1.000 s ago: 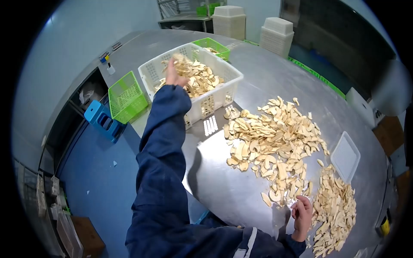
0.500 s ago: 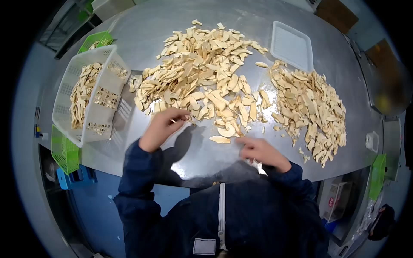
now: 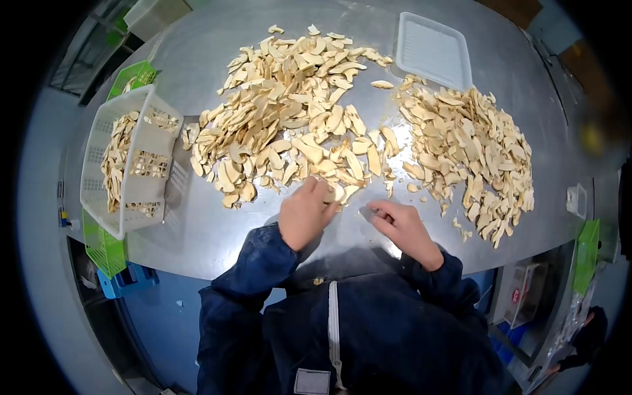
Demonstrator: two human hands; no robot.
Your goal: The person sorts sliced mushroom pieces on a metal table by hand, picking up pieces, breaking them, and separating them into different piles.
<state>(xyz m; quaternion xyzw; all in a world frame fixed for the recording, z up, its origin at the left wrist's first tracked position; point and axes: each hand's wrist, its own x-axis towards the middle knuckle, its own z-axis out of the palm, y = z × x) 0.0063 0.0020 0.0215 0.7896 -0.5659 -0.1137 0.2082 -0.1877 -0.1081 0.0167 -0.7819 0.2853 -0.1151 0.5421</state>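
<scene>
Pale dried mushroom slices [image 3: 283,99] lie in a broad heap on the metal table. At the heap's near edge is my left hand [image 3: 306,214], its thumb and fingers closing around a pale mushroom slice [image 3: 337,192]; the fingertips are partly hidden. To its right, just above the bare metal, my right hand [image 3: 403,229] is closed, thumb against fingers. A small grey, blade-like piece [image 3: 367,212] sticks out from its fingertips; I cannot tell exactly what it is. The two hands are apart, a short gap between them.
A second heap of slices [image 3: 471,151] covers the right side of the table [image 3: 210,247]. Behind it lies a white tray [image 3: 434,49]. On the left a white basket [image 3: 148,135] holds more slices, with green baskets [image 3: 104,245] beside it.
My left hand has moved right to the heap's near edge and onto a slice there. My right hand has drawn its fingers together. The view has shifted slightly.
</scene>
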